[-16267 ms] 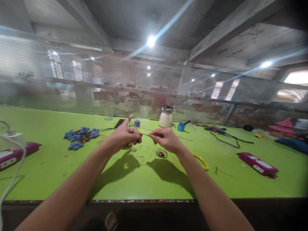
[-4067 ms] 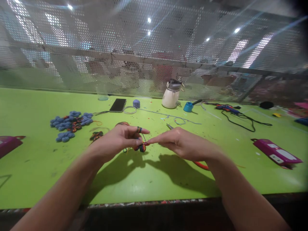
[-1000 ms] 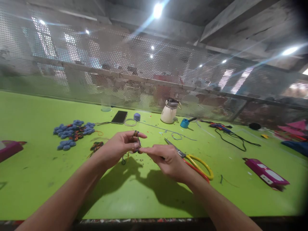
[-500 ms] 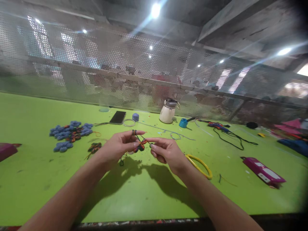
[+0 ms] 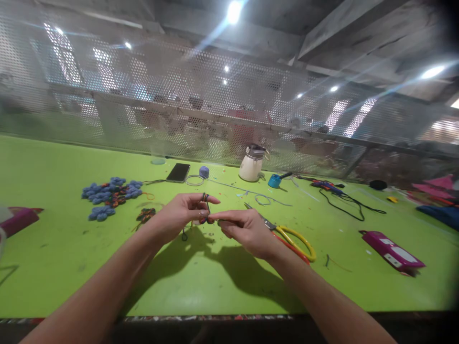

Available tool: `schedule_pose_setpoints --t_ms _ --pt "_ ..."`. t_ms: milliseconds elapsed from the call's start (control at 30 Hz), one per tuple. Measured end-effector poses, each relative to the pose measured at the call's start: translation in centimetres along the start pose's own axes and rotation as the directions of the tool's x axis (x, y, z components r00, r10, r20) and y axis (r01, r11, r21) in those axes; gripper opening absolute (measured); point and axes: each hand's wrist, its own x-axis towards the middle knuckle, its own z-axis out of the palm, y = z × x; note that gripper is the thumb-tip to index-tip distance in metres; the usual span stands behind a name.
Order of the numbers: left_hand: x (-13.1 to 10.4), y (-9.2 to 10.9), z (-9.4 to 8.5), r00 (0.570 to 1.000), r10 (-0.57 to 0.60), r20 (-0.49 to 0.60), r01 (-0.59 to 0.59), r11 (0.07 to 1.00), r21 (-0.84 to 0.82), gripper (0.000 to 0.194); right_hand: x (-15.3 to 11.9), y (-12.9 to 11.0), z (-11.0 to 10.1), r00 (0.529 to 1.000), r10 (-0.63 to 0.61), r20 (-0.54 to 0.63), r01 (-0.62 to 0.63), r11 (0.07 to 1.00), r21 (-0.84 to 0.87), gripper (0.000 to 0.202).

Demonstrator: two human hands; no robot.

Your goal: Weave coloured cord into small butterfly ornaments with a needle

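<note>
Between the thumb and fingers of my left hand (image 5: 179,213) is a small dark multicoloured crochet flower (image 5: 203,220), mostly covered. Dark yarn (image 5: 205,197) loops round the raised left index finger and runs down to the piece. My right hand (image 5: 247,230) is closed in a pinch, its index finger stretched to the flower, on a thin tool that looks like a crochet hook; the fingers hide most of it. Scissors (image 5: 296,236) with yellow and red handles lie beside the right wrist. Left of my hands are joined blue crochet flowers (image 5: 100,193) and a dark flower (image 5: 146,215).
A phone (image 5: 178,172), a blue yarn ball (image 5: 204,172), a cream jug (image 5: 251,166) and a turquoise pot (image 5: 274,181) stand along the back. A glue gun (image 5: 327,187) with its cord and a magenta box (image 5: 392,252) are on the right. Behind rises a perforated screen (image 5: 215,119).
My right hand has moved slightly down and left, closer to my left hand. The flower is now more covered by the fingers. More of the scissors shows as the view has shifted slightly.
</note>
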Motion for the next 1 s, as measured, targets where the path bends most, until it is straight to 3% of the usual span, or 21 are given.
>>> schedule_pose_setpoints --t_ms 133,333,600,900,1000 --pt "-0.1 0.1 0.1 0.999 -0.026 0.022 0.027 0.998 -0.055 0.034 0.3 0.2 -0.4 0.999 0.018 -0.051 -0.015 0.998 0.062 0.034" --pt "-0.2 0.2 0.4 1.000 0.008 -0.024 -0.011 0.995 -0.102 0.043 0.7 0.3 -0.6 0.972 0.166 -0.163 -0.130 0.969 0.211 0.043" --pt "-0.1 0.4 0.7 0.995 -0.025 -0.100 0.019 0.998 -0.059 0.043 0.7 0.1 -0.4 0.969 0.188 -0.162 -0.153 0.967 0.204 0.040" --pt "0.0 0.2 0.6 0.998 -0.010 0.064 0.005 0.997 0.077 0.060 0.8 -0.3 -0.7 0.953 0.299 -0.040 -0.288 0.941 0.176 0.033" --pt "0.0 0.1 1.5 0.996 0.079 -0.046 -0.071 0.984 0.161 0.050 0.9 0.0 -0.3 0.926 0.371 -0.065 -0.330 0.883 0.332 0.033"
